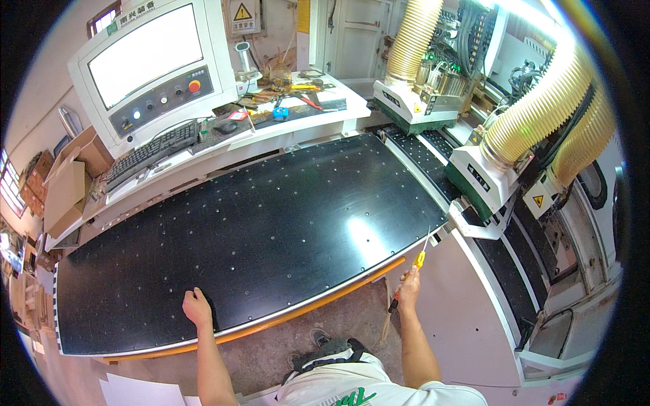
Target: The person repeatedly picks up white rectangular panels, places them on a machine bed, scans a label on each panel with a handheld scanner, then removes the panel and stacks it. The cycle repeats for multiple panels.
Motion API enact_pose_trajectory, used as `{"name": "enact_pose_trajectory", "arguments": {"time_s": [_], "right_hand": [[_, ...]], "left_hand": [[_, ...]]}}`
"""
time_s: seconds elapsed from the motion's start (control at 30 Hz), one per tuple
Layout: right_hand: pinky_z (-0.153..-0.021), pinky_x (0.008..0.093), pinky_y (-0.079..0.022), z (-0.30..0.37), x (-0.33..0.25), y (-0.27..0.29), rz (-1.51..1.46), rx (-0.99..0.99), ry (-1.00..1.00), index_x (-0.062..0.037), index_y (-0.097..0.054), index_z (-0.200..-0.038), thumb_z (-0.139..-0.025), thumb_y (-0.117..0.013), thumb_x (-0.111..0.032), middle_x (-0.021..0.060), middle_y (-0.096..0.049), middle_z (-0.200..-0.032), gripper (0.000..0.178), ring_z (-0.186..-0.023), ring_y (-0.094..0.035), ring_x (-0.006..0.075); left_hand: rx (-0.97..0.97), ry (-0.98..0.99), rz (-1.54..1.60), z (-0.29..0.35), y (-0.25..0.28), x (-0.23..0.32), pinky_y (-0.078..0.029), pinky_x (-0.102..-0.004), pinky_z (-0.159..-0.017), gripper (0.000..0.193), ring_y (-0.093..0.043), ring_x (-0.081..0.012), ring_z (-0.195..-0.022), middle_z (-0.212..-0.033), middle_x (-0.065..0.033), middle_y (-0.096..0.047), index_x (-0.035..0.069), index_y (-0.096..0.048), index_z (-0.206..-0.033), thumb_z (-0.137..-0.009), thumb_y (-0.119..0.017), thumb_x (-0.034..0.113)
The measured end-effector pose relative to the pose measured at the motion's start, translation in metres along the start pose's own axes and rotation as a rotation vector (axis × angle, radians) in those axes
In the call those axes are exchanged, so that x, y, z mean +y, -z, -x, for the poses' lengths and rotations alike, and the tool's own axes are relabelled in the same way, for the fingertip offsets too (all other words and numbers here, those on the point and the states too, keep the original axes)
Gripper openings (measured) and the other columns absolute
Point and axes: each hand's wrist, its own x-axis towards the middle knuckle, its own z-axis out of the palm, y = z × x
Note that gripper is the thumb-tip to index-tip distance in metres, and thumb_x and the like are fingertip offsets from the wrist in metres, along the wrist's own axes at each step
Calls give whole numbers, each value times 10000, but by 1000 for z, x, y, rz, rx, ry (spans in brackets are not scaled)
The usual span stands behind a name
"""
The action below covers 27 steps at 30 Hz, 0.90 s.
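Observation:
My right hand (409, 289) is closed round a screwdriver with a yellow handle (420, 259). Its thin shaft points away from me, past the near right corner of the black table (271, 237). Below that fist an orange and black end (394, 303) sticks out; whether it belongs to the same tool I cannot tell. Over the near edge of the table, left of the middle, is my left hand (197, 308) with its fingers curled in. The inside of that hand is hidden. Small pale dots stud the table's dark surface.
An orange bar (305, 306) runs along the table's near edge. Beyond the table, a white bench (338, 111) carries tools, a keyboard (152, 152) and a control screen (145, 54). Machine heads with ribbed hoses (535, 108) stand at the right. Cardboard boxes (71, 189) sit at the left.

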Motion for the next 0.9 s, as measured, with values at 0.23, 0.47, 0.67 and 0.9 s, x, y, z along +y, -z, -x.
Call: {"name": "enact_pose_trajectory", "arguments": {"time_s": [0.23, 0.47, 0.67, 0.9], "right_hand": [[-379, 265, -368, -6, 14, 4, 6, -25, 18, -74, -500, -956, -1069, -382, -522, 15, -512, -721, 477, -413, -436, 98], [-352, 262, -352, -6, 19, 10, 4, -57, -28, -72, -502, -971, -1066, -379, -537, 39, -551, -749, 491, -380, -422, 102], [-350, 277, -361, -3, 2, 33, -54, 50, -24, -67, -525, -921, -1062, -368, -553, 41, -563, -716, 530, -378, -439, 115], [-379, 300, -382, 44, -23, 47, 325, -544, -310, -62, -650, -916, -1028, -361, -619, 63, -626, -697, 637, -447, -493, 134]], "left_hand": [[-22, 45, -7, 0, -1, -1, -448, -539, -644, 370, -622, -463, -710, -719, -259, -625, -37, -583, -730, -951, -613, 258], [-4, 22, -16, 0, -1, -1, -452, -540, -654, 373, -625, -467, -723, -731, -261, -631, -35, -590, -738, -951, -612, 271], [-13, 8, -9, -1, -2, -1, -451, -540, -658, 372, -624, -466, -726, -740, -259, -635, -35, -598, -751, -953, -606, 277], [-12, 15, -11, 2, -1, -1, -448, -541, -659, 380, -625, -463, -728, -751, -262, -633, -42, -591, -759, -962, -588, 279]]}}
